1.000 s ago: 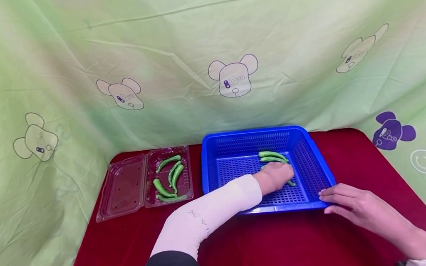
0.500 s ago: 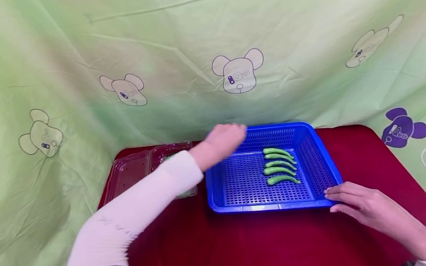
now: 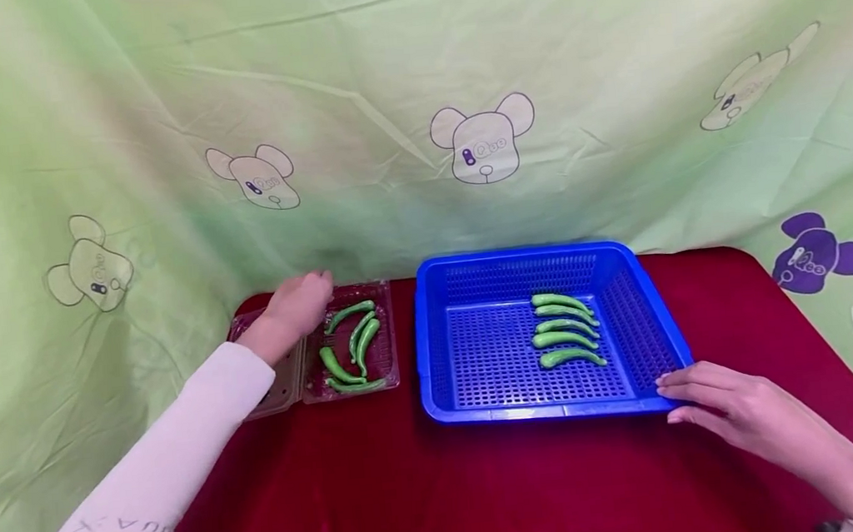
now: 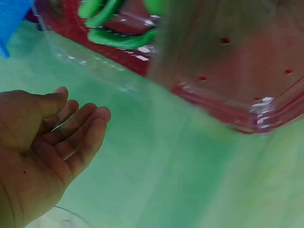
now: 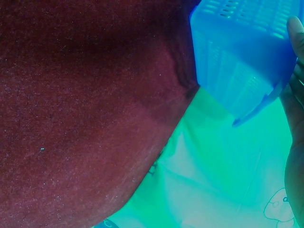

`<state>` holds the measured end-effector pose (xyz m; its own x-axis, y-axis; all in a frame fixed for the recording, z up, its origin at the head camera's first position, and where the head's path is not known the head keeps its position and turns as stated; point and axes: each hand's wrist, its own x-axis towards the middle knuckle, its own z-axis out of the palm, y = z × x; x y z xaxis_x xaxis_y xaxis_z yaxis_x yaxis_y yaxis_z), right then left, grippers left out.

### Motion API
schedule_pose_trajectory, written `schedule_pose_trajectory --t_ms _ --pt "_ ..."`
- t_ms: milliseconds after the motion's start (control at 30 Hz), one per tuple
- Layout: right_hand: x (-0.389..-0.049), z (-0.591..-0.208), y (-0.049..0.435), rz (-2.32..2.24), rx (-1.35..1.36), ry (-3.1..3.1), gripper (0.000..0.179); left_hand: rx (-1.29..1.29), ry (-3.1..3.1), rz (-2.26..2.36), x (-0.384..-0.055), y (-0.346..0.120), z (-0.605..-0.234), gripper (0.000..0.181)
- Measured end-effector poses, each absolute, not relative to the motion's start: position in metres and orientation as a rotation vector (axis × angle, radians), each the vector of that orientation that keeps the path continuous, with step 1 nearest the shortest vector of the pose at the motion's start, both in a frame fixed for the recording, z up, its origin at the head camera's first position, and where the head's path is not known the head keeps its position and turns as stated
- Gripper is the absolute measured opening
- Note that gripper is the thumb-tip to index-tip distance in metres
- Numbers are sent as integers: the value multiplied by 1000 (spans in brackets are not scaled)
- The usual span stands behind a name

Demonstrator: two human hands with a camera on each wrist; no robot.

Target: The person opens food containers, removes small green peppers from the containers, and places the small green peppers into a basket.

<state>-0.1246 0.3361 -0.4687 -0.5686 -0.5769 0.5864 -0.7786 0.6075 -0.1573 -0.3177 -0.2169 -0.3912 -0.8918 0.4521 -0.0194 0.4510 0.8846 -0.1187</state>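
Note:
My left hand [image 3: 297,304] hovers over the hinge side of a clear plastic clamshell box [image 3: 389,336], holding nothing. In the left wrist view the left hand [image 4: 52,142] has its fingers loosely bent, apart from the box. Several green chili peppers [image 3: 368,341] lie in the box's right half; its lid [image 4: 223,61] lies folded open to the left, partly behind the hand. To the right, a blue plastic basket [image 3: 437,399] holds several green peppers [image 3: 565,338] lined up one below another. My right hand [image 3: 730,401] holds the basket's near right corner, fingers at the rim, thumb lower.
A dark red cloth [image 3: 489,486] covers the table. Behind and at the sides hangs a light green curtain [image 3: 358,163] printed with bear heads, close to the far table edge.
My left hand has drawn out of the basket and swung left to the clear box, leaving the lowest pepper in the row. The right hand stays at the basket corner; the view has shifted slightly.

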Motion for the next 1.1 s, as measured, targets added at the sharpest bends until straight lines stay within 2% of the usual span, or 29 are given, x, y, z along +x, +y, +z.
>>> schedule_pose_trajectory --t_ms 233,333,467,567,933,1100 --pt "-122 -472 337 586 1079 -2326 47 -678 -3060 21 -319 -222 -421 10" --pt "-122 -472 336 584 1077 -2324 48 -666 -3087 61 -323 -215 -436 27" --pt "-121 -472 335 574 1074 -2322 48 -660 -3152 175 -327 -200 -453 39" --pt "-121 -471 334 570 1077 -2318 48 -669 -3177 240 -328 -190 -461 30" --pt "-121 -466 334 554 1084 -2318 47 -612 -3121 355 -332 -181 -470 34" --pt "-122 -465 335 546 1087 -2327 47 -599 -3128 287 -331 -181 -472 28"
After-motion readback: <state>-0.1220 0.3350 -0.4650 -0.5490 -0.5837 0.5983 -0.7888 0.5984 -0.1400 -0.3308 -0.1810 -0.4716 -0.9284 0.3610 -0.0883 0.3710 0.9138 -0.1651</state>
